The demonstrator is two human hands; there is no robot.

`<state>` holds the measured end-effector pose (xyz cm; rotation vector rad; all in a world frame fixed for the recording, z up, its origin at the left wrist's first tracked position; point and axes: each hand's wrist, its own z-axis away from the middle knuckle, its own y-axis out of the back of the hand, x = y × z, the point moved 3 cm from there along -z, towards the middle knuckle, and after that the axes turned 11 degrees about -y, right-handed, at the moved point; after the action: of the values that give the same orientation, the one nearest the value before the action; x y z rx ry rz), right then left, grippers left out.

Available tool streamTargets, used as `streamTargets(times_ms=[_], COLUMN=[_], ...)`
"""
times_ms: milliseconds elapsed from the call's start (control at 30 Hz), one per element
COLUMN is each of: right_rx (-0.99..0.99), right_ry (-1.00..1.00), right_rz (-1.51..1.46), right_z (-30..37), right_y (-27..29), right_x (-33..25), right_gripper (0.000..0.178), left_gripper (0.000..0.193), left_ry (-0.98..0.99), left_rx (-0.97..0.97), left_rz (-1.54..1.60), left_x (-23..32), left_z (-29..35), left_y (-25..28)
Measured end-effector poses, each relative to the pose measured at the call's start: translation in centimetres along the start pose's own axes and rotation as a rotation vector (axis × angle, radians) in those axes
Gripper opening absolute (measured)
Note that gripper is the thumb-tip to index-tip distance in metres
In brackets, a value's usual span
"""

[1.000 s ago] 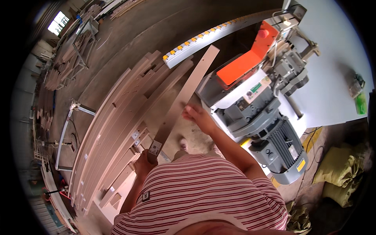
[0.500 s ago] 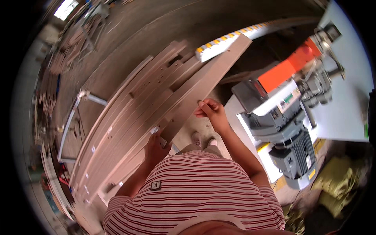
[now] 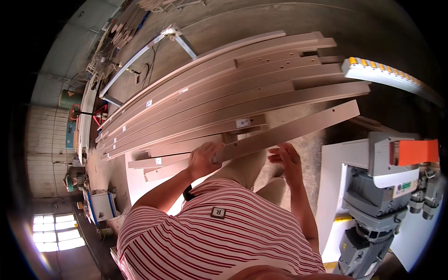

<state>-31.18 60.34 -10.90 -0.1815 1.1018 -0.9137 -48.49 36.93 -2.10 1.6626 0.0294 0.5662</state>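
A long brown wooden board (image 3: 298, 126) with a small hole near each end slants up to the right in front of me. My left hand (image 3: 203, 159) grips its near left end. Just below the board's lower edge is my right hand (image 3: 286, 161), its fingers apart and slightly bent, holding nothing. Beyond the held board lie many similar boards (image 3: 205, 100) side by side, several with drilled holes and white labels. A shorter labelled board (image 3: 219, 133) lies closest to my left hand, with other short pieces beside it.
At the right stands a grey motor unit (image 3: 373, 196) with an orange cover (image 3: 416, 152). A white conveyor rail (image 3: 396, 77) with yellow rollers reaches in from the far right. A metal frame (image 3: 140, 58) stands beyond the boards at the left.
My view has turned left, so the boards and machine appear shifted right. The held board now lies flatter across the view. My right hand's fingers have spread from a pinched pose.
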Motion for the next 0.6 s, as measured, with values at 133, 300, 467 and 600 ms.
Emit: streamTargets(times_ms=[133,300,467,600], right_rx=[0.152,0.405,0.492,0.478], right_ry=[0.042,-0.135,-0.175,-0.201], right_rz=[0.172,0.19,0.118,0.171], right_z=[-0.7,2.1,3.3,1.7], right_y=[1.9,4.3,4.0,0.7], right_x=[6.2,13.6,18.9,19.4], right_gripper=[0.022,0.022,0.017,0.015], left_gripper=[0.066,0.064,0.089,0.072], left_ry=[-0.06,-0.032,0.733,0.851], left_rx=[0.05,0.086,-0.023,0.137], left_rz=[-0.072,-0.221,-0.272,-0.347], left_x=[-8.1,-23.6,-37.5,-42.8], left_z=[2.3,7.2,12.3,9.9], left_y=[1.8,6.5,3.2,0.9])
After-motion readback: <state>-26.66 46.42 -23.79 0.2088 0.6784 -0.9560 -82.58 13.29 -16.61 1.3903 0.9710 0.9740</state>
